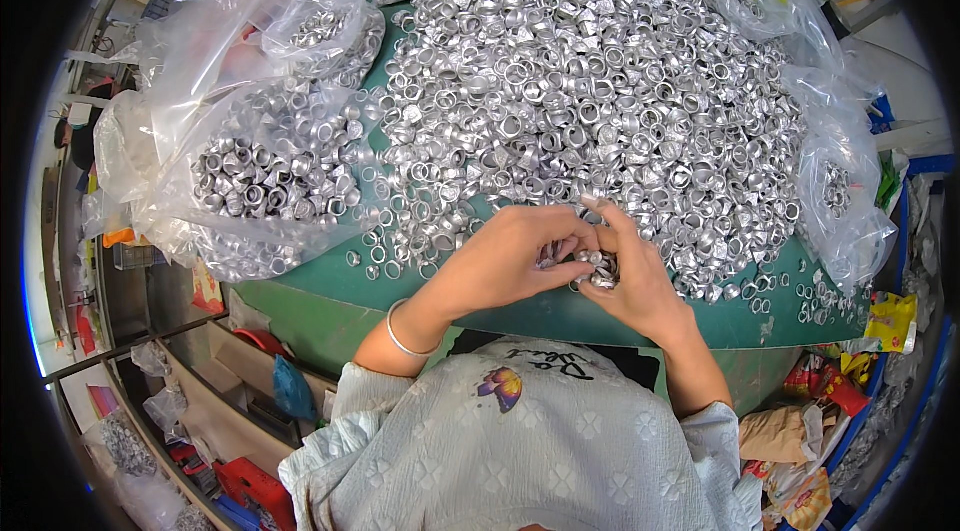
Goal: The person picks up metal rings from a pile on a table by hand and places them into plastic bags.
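Note:
A broad heap of silver metal rings (590,81) covers most of the green tabletop (480,311). At the heap's near edge my two hands meet, fingers curled toward each other. My left hand (515,256), with a bangle on its wrist, is closed around some rings that show between thumb and fingers. Several more rings (602,271) lie in my right hand (640,281), its fingers bent around them and its index finger raised. The fingertips of both hands almost touch, and part of what they hold is hidden.
A clear plastic bag (270,171) of darker rings lies at the left, with more bags behind it. Other plastic bags (835,171) line the right edge. Loose rings (385,251) are scattered along the near edge. Open drawers (230,381) stand below left; packets (890,321) lie at right.

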Available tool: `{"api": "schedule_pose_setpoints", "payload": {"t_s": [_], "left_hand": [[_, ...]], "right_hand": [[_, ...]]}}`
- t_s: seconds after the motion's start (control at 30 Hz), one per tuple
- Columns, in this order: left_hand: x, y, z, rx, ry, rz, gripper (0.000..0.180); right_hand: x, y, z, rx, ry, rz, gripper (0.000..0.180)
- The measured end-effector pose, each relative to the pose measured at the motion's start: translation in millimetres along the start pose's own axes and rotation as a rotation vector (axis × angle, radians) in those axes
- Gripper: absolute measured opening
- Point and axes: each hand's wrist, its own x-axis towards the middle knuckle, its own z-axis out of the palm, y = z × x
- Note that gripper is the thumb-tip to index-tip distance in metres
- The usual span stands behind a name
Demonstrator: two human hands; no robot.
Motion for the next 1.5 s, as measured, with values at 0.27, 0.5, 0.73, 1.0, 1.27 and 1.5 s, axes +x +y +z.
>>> {"api": "schedule_pose_setpoints", "payload": {"t_s": [0.27, 0.5, 0.73, 1.0, 1.27, 1.5], "left_hand": [[1, -17, 6, -0.710, 0.073, -0.176, 0.012], [-8, -32, 6, -1.387, 0.110, -0.225, 0.031], [-13, -39, 13, -1.435, 0.140, -0.080, 0.030], [-19, -20, 36, -0.945, 0.399, -0.287, 0.015], [-22, -1, 46, -0.103, 0.595, -0.057, 0.020], [-19, 7, 41, -0.009, 0.515, -0.006, 0.024]], "right_hand": [[-5, 5, 8, 0.211, 0.112, 0.069, 0.060], [-10, 11, 16, 0.953, 0.230, 0.256, 0.024], [-7, 15, 23, 1.679, 0.332, 0.371, 0.036], [2, 15, 26, 2.072, 0.415, 0.436, 0.041], [4, 11, 35, 2.130, 0.368, 0.243, 0.040], [5, -8, 26, 2.155, 0.376, 0.371, 0.041]]}}
